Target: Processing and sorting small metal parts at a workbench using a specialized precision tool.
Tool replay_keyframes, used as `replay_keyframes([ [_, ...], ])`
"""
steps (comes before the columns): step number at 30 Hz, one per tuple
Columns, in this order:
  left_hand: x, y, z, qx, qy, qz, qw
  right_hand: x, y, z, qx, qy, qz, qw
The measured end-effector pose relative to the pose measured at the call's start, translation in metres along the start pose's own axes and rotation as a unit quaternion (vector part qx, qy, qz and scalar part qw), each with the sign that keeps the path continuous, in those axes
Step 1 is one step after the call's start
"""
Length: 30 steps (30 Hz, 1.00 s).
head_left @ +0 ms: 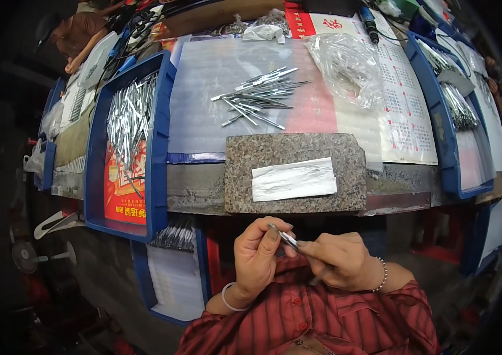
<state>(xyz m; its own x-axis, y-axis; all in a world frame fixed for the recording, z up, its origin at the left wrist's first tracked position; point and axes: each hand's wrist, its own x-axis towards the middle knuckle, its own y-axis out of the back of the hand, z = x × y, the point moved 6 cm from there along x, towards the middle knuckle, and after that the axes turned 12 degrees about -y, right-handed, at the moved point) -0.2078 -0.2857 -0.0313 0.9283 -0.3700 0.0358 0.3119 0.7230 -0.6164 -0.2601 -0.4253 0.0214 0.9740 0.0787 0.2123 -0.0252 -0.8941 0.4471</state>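
My left hand and my right hand meet close to my chest, below the bench edge. Together they pinch one thin silver metal tool, like a pair of tweezers: the left thumb and fingers hold its upper end, the right hand closes on its lower end. Above them on the bench lies a speckled granite slab with a white sheet of paper on it. Farther back, a loose pile of the same silver tools rests on a clear plastic mat.
A blue tray at left holds several silver tools over a red sheet. Another blue tray stands at right. A crumpled clear plastic bag lies behind the pile. A calendar sheet is at right. Another person sits far left.
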Motion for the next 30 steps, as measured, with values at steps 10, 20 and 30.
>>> replay_keyframes([
  [10,0.003,0.004,0.0,0.014,0.023,-0.028,0.999,-0.001,0.003,-0.005,-0.091,0.046,0.013,0.995],
  [20,0.038,-0.008,0.042,0.44,-0.14,-0.273,0.844,0.018,0.021,-0.004,-0.199,0.097,-0.069,0.973],
  [30,0.063,0.001,0.042,0.515,-0.286,-0.235,0.773,0.056,0.048,0.007,-0.192,-0.007,0.058,0.98],
])
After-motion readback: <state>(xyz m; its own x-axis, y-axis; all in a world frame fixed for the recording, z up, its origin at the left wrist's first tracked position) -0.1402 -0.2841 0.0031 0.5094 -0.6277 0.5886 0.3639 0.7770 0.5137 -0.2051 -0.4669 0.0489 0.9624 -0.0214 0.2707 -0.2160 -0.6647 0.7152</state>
